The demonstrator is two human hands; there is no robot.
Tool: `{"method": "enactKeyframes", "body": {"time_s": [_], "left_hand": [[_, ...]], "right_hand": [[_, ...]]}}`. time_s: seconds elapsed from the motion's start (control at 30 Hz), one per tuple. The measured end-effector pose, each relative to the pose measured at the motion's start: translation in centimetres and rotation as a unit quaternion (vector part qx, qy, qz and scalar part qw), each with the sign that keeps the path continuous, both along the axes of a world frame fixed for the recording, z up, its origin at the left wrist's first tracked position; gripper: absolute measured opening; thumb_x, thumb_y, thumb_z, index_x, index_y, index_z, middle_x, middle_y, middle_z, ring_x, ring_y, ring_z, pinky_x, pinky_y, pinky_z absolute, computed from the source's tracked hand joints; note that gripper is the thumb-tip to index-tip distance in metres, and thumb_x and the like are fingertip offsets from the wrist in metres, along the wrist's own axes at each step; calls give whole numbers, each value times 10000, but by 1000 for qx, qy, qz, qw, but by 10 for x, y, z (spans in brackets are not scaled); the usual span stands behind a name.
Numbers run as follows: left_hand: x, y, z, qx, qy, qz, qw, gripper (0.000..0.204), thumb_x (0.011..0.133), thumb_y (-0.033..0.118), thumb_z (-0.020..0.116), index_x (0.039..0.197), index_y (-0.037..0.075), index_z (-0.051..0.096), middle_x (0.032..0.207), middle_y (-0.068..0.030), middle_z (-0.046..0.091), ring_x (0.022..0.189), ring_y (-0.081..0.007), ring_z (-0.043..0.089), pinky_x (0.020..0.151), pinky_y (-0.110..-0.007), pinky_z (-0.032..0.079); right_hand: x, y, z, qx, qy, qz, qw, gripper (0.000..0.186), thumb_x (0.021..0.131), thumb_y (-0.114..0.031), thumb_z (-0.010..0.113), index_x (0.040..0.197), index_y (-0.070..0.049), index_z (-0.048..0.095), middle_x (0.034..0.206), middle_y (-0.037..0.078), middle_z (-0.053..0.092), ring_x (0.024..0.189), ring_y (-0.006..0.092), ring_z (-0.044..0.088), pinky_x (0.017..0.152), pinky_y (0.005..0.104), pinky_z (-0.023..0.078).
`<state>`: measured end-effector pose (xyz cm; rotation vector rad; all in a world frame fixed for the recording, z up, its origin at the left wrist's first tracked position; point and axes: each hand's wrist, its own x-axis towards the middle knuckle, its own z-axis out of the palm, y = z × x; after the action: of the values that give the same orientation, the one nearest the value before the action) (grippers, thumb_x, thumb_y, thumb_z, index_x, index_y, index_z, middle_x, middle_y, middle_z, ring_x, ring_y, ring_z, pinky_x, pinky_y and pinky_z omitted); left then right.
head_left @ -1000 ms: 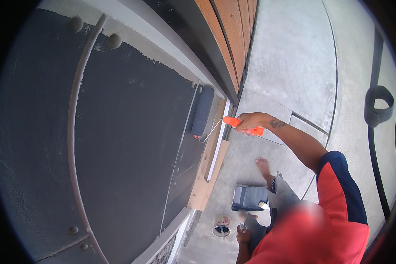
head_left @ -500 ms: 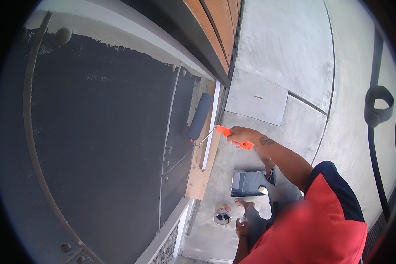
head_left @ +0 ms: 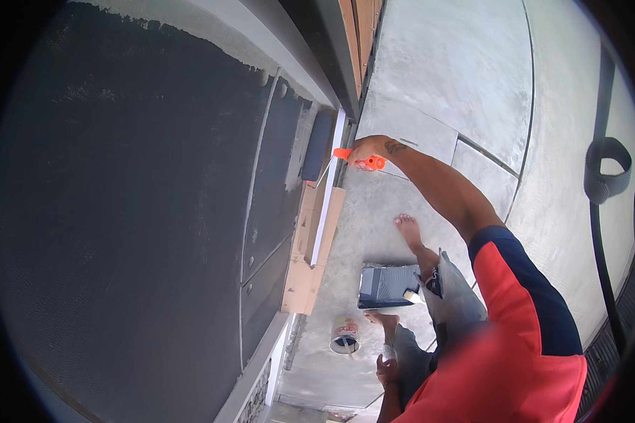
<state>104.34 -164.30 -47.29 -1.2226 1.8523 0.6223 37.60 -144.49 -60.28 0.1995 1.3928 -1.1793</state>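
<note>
My right hand (head_left: 368, 154) is closed around the orange handle of a paint roller (head_left: 318, 146). The roller's dark, paint-covered sleeve lies along the right edge of the dark grey painted wall (head_left: 155, 211), beside a strip of paler bare surface (head_left: 298, 151). My left hand (head_left: 386, 369) hangs low beside my leg, fingers loosely bent, with nothing visible in it. By my feet, a paint tray (head_left: 388, 276) has dark paint on it and a brush (head_left: 413, 297) at its right edge. Nearby stands a small paint bucket (head_left: 346, 342) with a stick or handle in it.
Brown cardboard (head_left: 302, 285) lines the wall's base beside a white strip (head_left: 326, 211). A dark frame with wooden boards (head_left: 349, 35) stands at the top. Pale concrete floor (head_left: 444, 84) spreads to the right, and a dark strap with a loop (head_left: 609, 170) hangs at the far right.
My right hand and the roller have moved up and slightly left in view, along the wall's edge. My upper foot now shows on the floor. The whole view has shifted a little.
</note>
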Motion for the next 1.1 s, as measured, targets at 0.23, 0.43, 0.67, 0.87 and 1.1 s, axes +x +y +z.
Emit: {"method": "enactKeyframes", "body": {"time_s": [0.23,0.43,0.67,0.87,1.1], "left_hand": [[-18,12,6,-34,-66,-43,996,578,776,295,592,1320,104,559,981,-166,730,928,-395,692,820,-470,546],[-22,10,5,-22,-12,72,997,634,774,219,614,1372,56,485,868,-162,734,778,-313,731,747,-438,575],[2,-1,-2,8,12,-85,996,613,768,158,596,1360,37,491,829,-141,735,738,-298,735,696,-416,578],[-4,6,-12,-62,16,-61,996,633,763,202,584,1370,51,487,868,-189,728,792,-365,720,721,-456,567],[21,-3,-27,4,16,-44,999,662,742,212,597,1377,61,482,917,-211,720,851,-391,708,776,-476,557]], "right_hand": [[13,19,49,10,35,28,999,153,767,-131,590,663,-53,510,579,59,520,493,175,525,470,344,421],[1,-5,31,37,61,46,996,181,749,-118,584,603,-44,505,573,73,535,494,191,546,474,354,423],[23,13,103,-14,61,22,998,149,818,-129,603,756,-14,533,594,57,518,497,162,513,464,327,417],[23,14,123,-5,33,4,999,155,814,-130,608,747,-14,529,599,56,513,504,159,508,474,317,424],[6,-1,80,43,86,71,993,233,766,-116,588,575,-34,483,576,65,501,503,179,509,482,347,426]]}}
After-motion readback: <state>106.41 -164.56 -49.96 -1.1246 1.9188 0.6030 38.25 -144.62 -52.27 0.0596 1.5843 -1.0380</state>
